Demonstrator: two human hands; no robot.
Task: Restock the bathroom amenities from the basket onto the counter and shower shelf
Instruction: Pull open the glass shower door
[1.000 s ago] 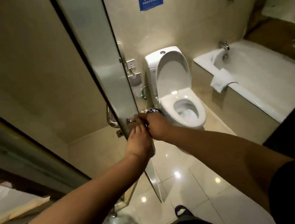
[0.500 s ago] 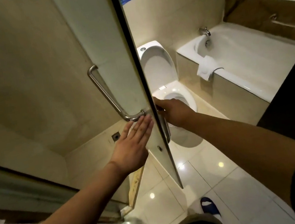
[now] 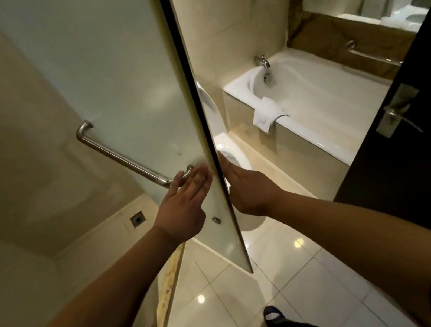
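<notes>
The person is standing at the shower, working a frosted glass door (image 3: pixel 120 79) that is showing nearly edge-on down the middle of the view. The left hand (image 3: pixel 181 212) is lying flat on the near face, fingers (image 3: pixel 197 179) straight and spread a little, holding nothing, their tips touching the lower end of the steel handle (image 3: pixel 122 159). The right hand (image 3: pixel 250 191) is reaching round the far side of the pane; its fingers are hidden behind the edge, so I cannot tell whether they are gripping anything there. The door is looking heavy, stiff and breakable, and its face is likely slick, so the handle is probably the safer hold; a palm on the glass is only steadying it. No basket, bench or shower shelf is showing, and no amenity is in either hand, so the restocking goods are out of sight and their handling cannot be judged. Counting what is showing: one door, one handle on its near face, one small round fitting (image 3: pixel 216 220) low on the pane, one toilet (image 3: pixel 230 149) partly behind the glass, one bathtub (image 3: pixel 327 104) with one white cloth (image 3: pixel 266 113) over its rim and one tap (image 3: pixel 261 61), one floor drain (image 3: pixel 138 219), and one dark room door (image 3: pixel 421 157) on the right.
</notes>
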